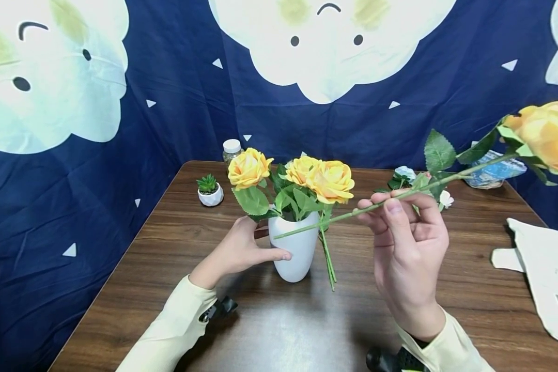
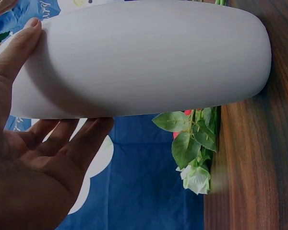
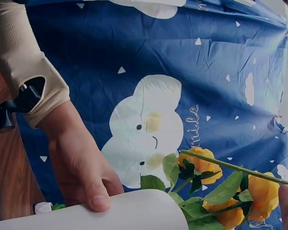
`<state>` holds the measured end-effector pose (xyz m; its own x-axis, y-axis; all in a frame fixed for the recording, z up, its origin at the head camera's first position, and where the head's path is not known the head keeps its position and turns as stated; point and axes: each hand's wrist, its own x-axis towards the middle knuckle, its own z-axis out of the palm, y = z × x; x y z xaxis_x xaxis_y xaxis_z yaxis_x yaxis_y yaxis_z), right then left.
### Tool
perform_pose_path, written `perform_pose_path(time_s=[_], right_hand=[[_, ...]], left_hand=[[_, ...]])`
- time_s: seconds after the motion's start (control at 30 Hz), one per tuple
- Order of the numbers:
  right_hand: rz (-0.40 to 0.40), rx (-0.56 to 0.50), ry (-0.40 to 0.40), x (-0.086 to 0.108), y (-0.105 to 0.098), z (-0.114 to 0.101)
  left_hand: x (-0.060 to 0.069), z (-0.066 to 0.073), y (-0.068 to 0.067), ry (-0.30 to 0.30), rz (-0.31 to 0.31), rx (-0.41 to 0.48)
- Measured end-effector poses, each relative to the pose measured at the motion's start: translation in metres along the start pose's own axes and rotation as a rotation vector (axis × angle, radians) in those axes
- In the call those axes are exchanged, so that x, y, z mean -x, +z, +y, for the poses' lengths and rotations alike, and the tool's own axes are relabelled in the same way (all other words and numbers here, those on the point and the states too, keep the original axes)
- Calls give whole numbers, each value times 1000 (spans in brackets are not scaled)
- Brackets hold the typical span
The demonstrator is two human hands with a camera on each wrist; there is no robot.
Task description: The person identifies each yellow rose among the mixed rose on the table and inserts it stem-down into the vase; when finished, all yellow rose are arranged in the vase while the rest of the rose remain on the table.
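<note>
My left hand (image 1: 234, 248) grips a smooth white vase (image 1: 294, 253) that stands upright on the table, thumb across its front and fingers around the side. Yellow roses (image 1: 249, 168) with green leaves rise at the vase's mouth. Between thumb and fingertips, my right hand (image 1: 411, 248) pinches the stem of another yellow rose (image 1: 546, 137). Its bloom points up to the right, and the stem's lower end crosses in front of the vase near the rim. Thin green stems (image 1: 329, 258) show beside the vase; which blooms they belong to, I cannot tell.
A small potted succulent (image 1: 210, 191) and a white-capped jar (image 1: 231, 149) stand at the back left. More flowers (image 1: 403, 176) and a blue-and-white bag (image 1: 495, 170) are at the back right. White gloves (image 1: 546, 274) lie at the right edge. A blue cloth (image 1: 181, 103) hangs behind the table.
</note>
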<state>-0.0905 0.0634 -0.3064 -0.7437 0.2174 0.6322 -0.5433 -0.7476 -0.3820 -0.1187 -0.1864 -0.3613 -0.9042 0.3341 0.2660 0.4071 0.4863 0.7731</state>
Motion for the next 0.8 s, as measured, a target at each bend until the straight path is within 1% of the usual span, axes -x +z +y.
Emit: perform_pose_path(time_s=[0.2,0.37,0.47,0.57,0.63,0.73,0.8], right_hand=[[4,71,-32,0,3,4],[7,110,-97,-2,6,8],[18,154,-140,-2,7,9],[22,268,-187,-1,7,11],[7,341,-217,0,6,13],[-41,433,-258,3,7,18],[-81,474,-271,4,9,23]], left_hand=[[0,0,1,9,1,17],[1,0,1,9,0,6],[1,1,1,13,4,-13],[0,1,1,20,8,-22],[0,0,1,20,7,-12],[0,0,1,20,8,-10],[0,-1,1,18,11,-15]])
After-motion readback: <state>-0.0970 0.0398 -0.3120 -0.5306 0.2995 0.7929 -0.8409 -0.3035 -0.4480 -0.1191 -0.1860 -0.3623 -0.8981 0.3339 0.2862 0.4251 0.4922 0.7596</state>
